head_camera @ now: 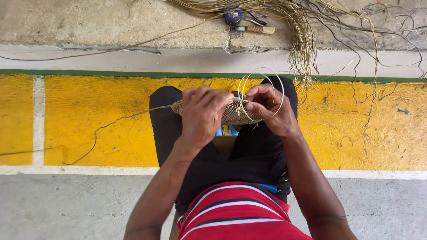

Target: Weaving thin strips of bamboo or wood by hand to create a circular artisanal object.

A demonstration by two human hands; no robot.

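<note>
Below me I see the floor (89, 115), its broad yellow band edged in white and green, with bare concrete above it. On that concrete lies a big loose bundle of dry fibres (293, 22), pale and stringy, spilling toward my knees, and beside it a small tool with a wooden handle (260, 30) and a blue round object (232, 17) I cannot identify.

I am seated, black trousers (253, 151) filling the middle of the view. Over my lap sits the woven disc (238, 113), a flat coiled piece of basketwork held between both hands.

My left hand (202, 113) is closed over the disc's left part, fingers curled across the top. My right hand (269, 109) pinches the rim where a thin strand (267, 80) loops up and round; another long strand (111, 124) trails off left across the floor.

I judge the disc light and fairly stiff, but its rim is unfinished and could loosen. It is best gripped flat across the woven body, not by the loose ends. The strand looks springy and liable to snap if kinked.
</note>
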